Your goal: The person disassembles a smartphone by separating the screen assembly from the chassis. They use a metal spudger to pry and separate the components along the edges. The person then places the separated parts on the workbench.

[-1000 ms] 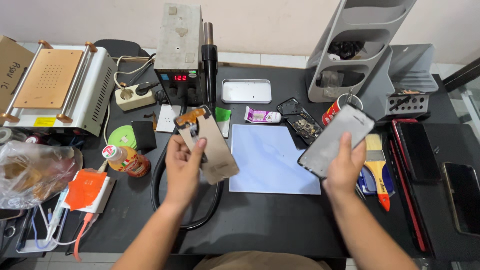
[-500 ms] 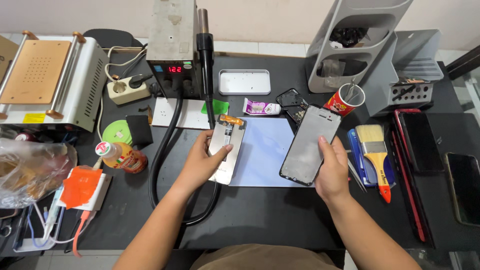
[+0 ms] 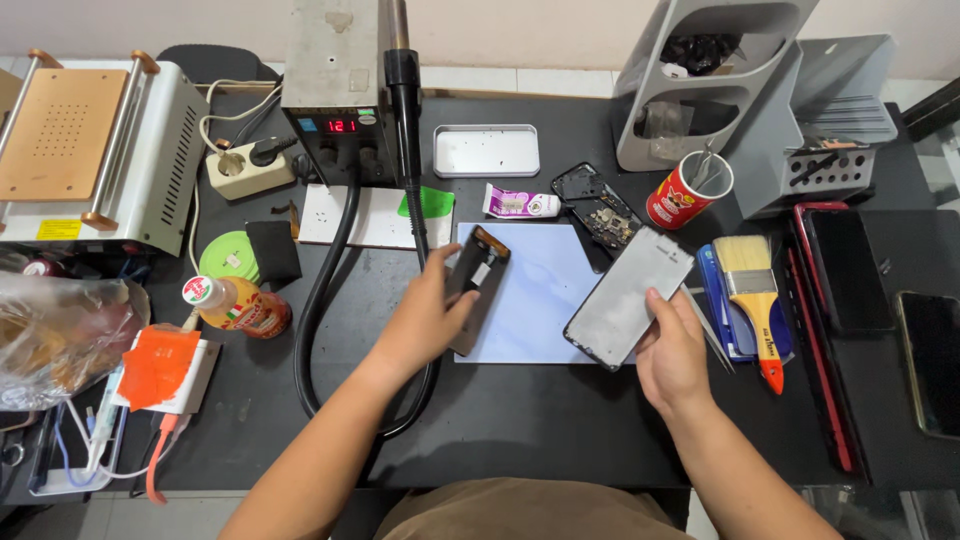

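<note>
My left hand (image 3: 425,320) grips a phone body (image 3: 474,287), tilted on edge over the left side of a pale blue work mat (image 3: 535,300). My right hand (image 3: 672,352) holds a detached phone screen panel (image 3: 628,297) by its lower end, its grey face up, over the mat's right edge. The two parts are apart, with bare mat between them.
A hot-air station (image 3: 340,90) with a red display stands at the back, its black hose (image 3: 320,300) looping by my left arm. A brush (image 3: 750,300), a red can (image 3: 688,190), an opened phone (image 3: 600,215), a bottle (image 3: 238,305) and dark phones (image 3: 845,270) lie around.
Both hands have come down from chest height to the mat. The phone body has turned from flat-on to edge-on in my left hand, and the screen panel has lowered to the mat's right edge.
</note>
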